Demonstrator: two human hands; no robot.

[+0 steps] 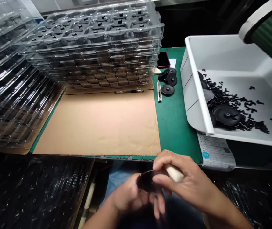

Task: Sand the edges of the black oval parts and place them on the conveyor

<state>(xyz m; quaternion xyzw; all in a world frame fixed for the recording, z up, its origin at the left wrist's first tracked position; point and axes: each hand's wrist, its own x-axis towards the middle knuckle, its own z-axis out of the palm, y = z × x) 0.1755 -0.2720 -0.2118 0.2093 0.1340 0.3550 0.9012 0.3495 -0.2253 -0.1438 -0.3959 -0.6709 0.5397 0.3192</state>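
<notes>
Below the table's front edge, my left hand (128, 194) is closed on a dark round disc (144, 181), with its lower fingers curled beneath. My right hand (190, 178) wraps round a tool with a pale, rounded handle (175, 173); its working end is hidden by my fingers and the disc. Both hands meet at the disc, and the right thumb lies close over its face. Similar black discs (171, 79) rest on the green table top, beside a utility knife (159, 91).
A brown cardboard sheet (102, 124) lies before stacked clear plastic trays (90, 47) holding black parts. On the right, a white bin (236, 57) contains black discs and many small scraps (243, 105). A phone (163, 59) and a pen (128, 91) lie farther back.
</notes>
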